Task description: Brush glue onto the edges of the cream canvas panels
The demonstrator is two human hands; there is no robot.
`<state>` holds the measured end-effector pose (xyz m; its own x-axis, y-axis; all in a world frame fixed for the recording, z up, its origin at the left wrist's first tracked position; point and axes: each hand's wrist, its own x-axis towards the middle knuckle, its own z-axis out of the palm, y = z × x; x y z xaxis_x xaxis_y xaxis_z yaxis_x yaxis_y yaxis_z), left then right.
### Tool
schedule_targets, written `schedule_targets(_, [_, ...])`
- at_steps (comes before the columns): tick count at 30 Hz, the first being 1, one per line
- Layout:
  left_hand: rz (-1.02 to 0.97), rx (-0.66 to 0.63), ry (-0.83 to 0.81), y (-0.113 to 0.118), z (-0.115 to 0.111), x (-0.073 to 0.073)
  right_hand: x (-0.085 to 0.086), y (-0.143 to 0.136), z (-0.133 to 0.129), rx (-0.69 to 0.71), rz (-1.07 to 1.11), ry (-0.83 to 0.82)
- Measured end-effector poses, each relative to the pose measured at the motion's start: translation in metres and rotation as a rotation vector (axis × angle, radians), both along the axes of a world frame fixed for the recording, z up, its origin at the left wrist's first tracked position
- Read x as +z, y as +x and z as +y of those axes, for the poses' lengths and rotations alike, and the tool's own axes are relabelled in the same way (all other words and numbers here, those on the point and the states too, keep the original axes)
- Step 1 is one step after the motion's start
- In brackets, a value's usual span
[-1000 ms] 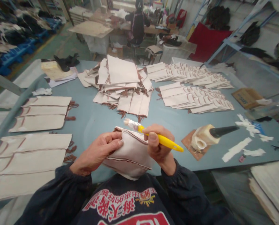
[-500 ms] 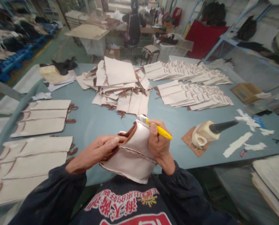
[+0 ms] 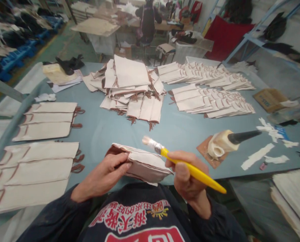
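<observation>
My left hand (image 3: 104,174) grips the edge of a cream fabric piece with brown trim (image 3: 147,164), fingers partly inside its fold. The piece is tilted above the table's front edge. Closed around a yellow-handled brush (image 3: 190,168) is my right hand (image 3: 187,178), at the right end of the fabric. The brush's pale bristles point up and left, above the fabric and apart from it. To the right, a cream glue-like container with a black spout or handle (image 3: 221,144) stands on a brown square.
A messy pile of cream pieces (image 3: 132,74) lies at the back middle, with overlapping rows (image 3: 212,102) to its right and more rows (image 3: 49,121) at left. White strips (image 3: 257,156) and a cardboard box (image 3: 269,99) are at right. A person (image 3: 147,22) is in the background.
The brush has lifted off the fabric and my right hand has moved right and down. The fabric has been tipped lower and flatter in my left hand. The view has shifted slightly.
</observation>
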<state>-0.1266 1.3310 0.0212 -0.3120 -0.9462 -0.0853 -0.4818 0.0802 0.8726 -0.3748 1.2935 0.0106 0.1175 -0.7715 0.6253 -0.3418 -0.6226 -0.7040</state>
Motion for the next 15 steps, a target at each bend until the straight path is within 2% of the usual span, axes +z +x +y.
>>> schedule_targets(3, [-0.052,-0.004,-0.005,0.000,0.002,0.000,0.009,0.005,0.012,0.177,0.106,-0.105])
schedule_targets(7, [-0.089,-0.011,-0.054,-0.003,0.005,0.002,0.011,0.025,0.007,0.401,0.098,-0.246])
schedule_targets(12, [-0.069,0.013,-0.142,-0.005,0.011,0.003,0.022,0.029,0.008,0.515,0.147,-0.239])
schedule_targets(15, [-0.018,0.015,-0.181,-0.006,0.013,0.003,0.027,0.022,0.012,0.511,0.149,-0.229])
